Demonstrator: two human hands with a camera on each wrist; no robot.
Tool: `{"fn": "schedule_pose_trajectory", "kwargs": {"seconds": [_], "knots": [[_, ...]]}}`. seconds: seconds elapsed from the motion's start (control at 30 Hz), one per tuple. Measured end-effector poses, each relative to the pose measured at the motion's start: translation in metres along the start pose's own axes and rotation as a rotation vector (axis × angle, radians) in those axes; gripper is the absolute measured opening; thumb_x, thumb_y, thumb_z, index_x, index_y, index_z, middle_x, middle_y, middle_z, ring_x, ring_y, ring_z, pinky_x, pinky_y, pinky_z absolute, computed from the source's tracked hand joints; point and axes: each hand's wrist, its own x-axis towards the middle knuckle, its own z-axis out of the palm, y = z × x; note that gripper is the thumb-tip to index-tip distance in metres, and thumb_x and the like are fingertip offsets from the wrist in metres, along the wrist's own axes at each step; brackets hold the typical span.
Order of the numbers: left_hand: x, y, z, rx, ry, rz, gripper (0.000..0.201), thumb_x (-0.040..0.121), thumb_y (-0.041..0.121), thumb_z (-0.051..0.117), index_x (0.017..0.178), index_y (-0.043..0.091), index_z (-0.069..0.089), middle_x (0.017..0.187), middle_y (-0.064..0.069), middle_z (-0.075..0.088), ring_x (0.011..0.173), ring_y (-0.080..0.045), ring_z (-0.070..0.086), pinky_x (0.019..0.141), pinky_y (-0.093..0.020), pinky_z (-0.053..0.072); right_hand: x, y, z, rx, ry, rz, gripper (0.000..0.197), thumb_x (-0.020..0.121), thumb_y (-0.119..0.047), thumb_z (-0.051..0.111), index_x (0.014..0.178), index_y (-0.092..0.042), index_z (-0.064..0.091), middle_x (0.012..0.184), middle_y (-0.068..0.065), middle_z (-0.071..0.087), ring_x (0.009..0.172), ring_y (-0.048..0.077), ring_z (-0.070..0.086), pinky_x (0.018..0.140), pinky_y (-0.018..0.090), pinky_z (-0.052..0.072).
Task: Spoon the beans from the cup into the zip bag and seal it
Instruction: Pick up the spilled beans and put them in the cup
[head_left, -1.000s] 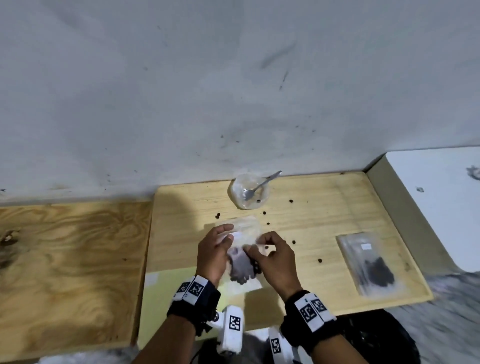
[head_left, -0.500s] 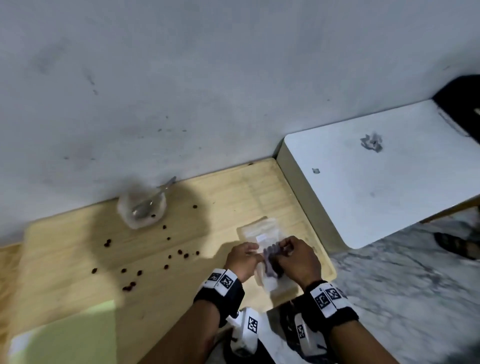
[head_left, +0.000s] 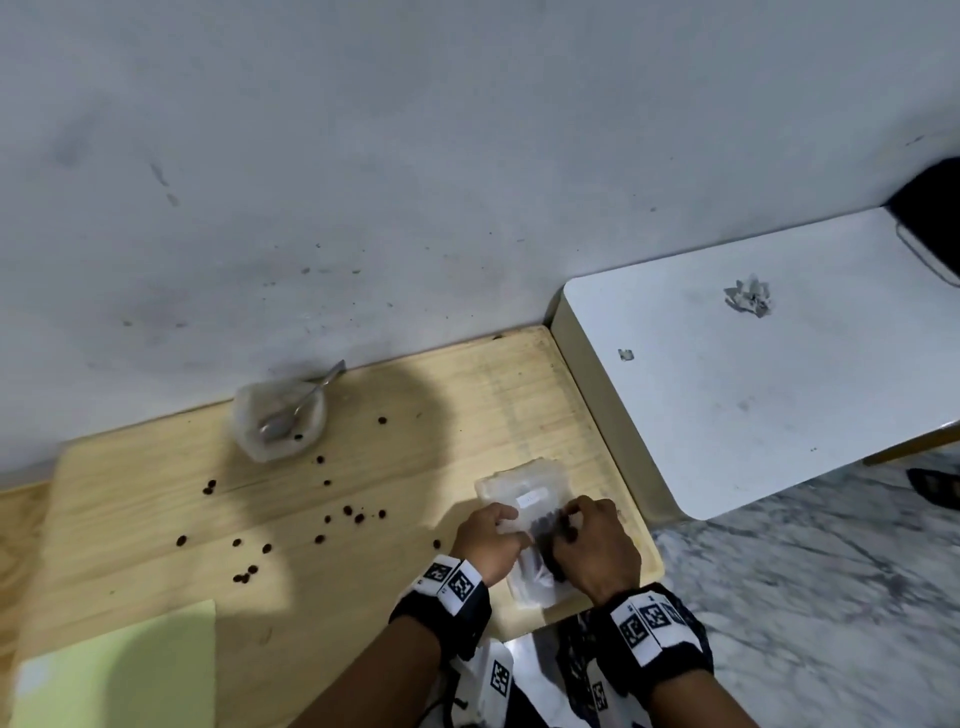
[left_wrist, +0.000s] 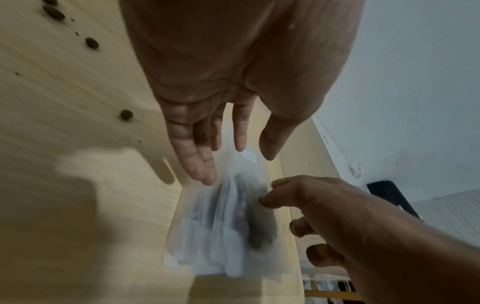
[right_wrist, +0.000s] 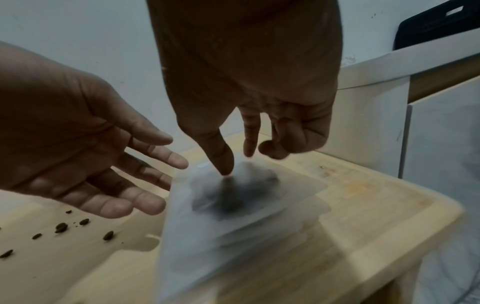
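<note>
On the table (head_left: 415, 415), right hand (head_left: 597, 545) pinches zip bag (head_left: 524, 483).

Open room is left across the wooden table (head_left: 467, 395) between the cup (head_left: 279, 419), set at the back edge w/ a spoon (head_left: 304, 402) propped in it, and the zip bag (head_left: 524, 499) near the front-right corner. The mid and front-left stretch is littered w/ loose beans (head_left: 353, 514). The right edge is blocked by a white cabinet (head_left: 753, 405) butted against it; the back edge is closed off by the wall (head_left: 415, 182). The front-left corner is taken by a green sheet (head_left: 130, 670).
</note>
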Motion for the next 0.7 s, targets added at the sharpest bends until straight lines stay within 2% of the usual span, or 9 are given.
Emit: {"fn": "schedule_pose_trajectory", "kwargs": {"seconds": [0.07,0.17,0.23,0.3,0.37,0.43,0.5,0.6,0.7], "knots": [[-0.001,0.001,-0.010,0.003,0.016,0.030,0.026,0.082,0.024,0.072,0.104,0.030,0.060,0.125,0.001,0.053,0.114,-0.035,0.061,0.092,-0.043,0.052,-0.002,-0.006,-0.002,0.085,0.076,-0.076,0.026,0.087,-0.029,0.060,0.114,-0.029,0.057,0.128,-0.006,0.050,0.088,0.021,0.065,0.073,0.032,0.047],[-0.007,0.003,-0.041,-0.056,0.093,0.094,0.020,0.083,0.028,0.073,0.100,0.030,0.062,0.120,0.004,0.060,0.109,-0.030,0.064,0.088,-0.043,0.053,-0.003,-0.029,0.000,0.208,0.115,-0.208,0.020,0.087,-0.024,0.064,0.105,-0.032,0.059,0.117,-0.013,0.058,0.084,0.011,0.060,0.074,0.030,0.046],[-0.010,0.002,-0.074,-0.087,0.173,0.139,0.019,0.085,0.027,0.072,0.102,0.025,0.064,0.111,0.004,0.064,0.100,-0.025,0.068,0.075,-0.033,0.053,0.000,-0.052,0.008,0.260,0.069,-0.276,0.017,0.086,-0.023,0.068,0.098,-0.033,0.060,0.108,-0.015,0.062,0.092,0.009,0.059,0.079,0.027,0.044],[-0.017,0.000,-0.114,-0.161,0.268,0.182,0.017,0.087,0.023,0.070,0.103,0.020,0.065,0.102,0.001,0.066,0.080,-0.021,0.067,0.057,-0.021,0.047,0.005,-0.080,0.021,0.306,-0.009,-0.321,0.016,0.085,-0.020,0.070,0.093,-0.032,0.062,0.101,-0.015,0.066,0.094,0.008,0.060,0.080,0.023,0.043],[-0.023,-0.004,-0.156,-0.222,0.374,0.208,0.011,0.088,0.019,0.069,0.099,0.019,0.066,0.097,-0.002,0.067,0.068,-0.018,0.063,0.051,-0.020,0.043,0.010,-0.112,0.036,0.337,-0.057,-0.349,0.014,0.083,-0.018,0.070,0.084,-0.031,0.063,0.089,-0.015,0.068,0.086,0.009,0.063,0.073,0.023,0.045],[-0.027,-0.010,-0.197,-0.244,0.472,0.220,0.008,0.089,0.018,0.068,0.095,0.022,0.067,0.098,-0.002,0.069,0.069,-0.018,0.064,0.052,-0.021,0.043,0.016,-0.144,0.050,0.371,-0.105,-0.368,0.015,0.081,-0.018,0.070,0.078,-0.030,0.063,0.081,-0.012,0.068,0.082,0.008,0.064,0.069,0.021,0.044],[-0.025,-0.020,-0.237,-0.252,0.558,0.212,0.007,0.088,0.020,0.069,0.090,0.025,0.067,0.099,-0.002,0.069,0.073,-0.021,0.066,0.056,-0.024,0.045,0.025,-0.178,0.065,0.414,-0.181,-0.365,0.016,0.081,-0.016,0.070,0.079,-0.030,0.064,0.086,-0.013,0.070,0.088,0.007,0.065,0.073,0.021,0.044],[-0.015,-0.037,-0.283,-0.116,0.665,0.155,0.009,0.085,0.025,0.071,0.088,0.032,0.067,0.105,0.001,0.065,0.087,-0.025,0.066,0.077,-0.031,0.050,0.042,-0.225,0.082,0.495,-0.278,-0.306,0.018,0.081,-0.014,0.070,0.094,-0.025,0.071,0.100,-0.014,0.073,0.093,0.007,0.067,0.079,0.019,0.047],[-0.001,-0.047,-0.314,0.001,0.765,0.158,0.010,0.080,0.020,0.075,0.085,0.026,0.071,0.101,0.002,0.059,0.093,-0.021,0.062,0.083,-0.024,0.045,0.070,-0.262,0.108,0.543,-0.293,-0.201,0.029,0.079,-0.023,0.077,0.107,-0.025,0.071,0.105,-0.006,0.074,0.097,0.013,0.069,0.090,0.030,0.054]]}}
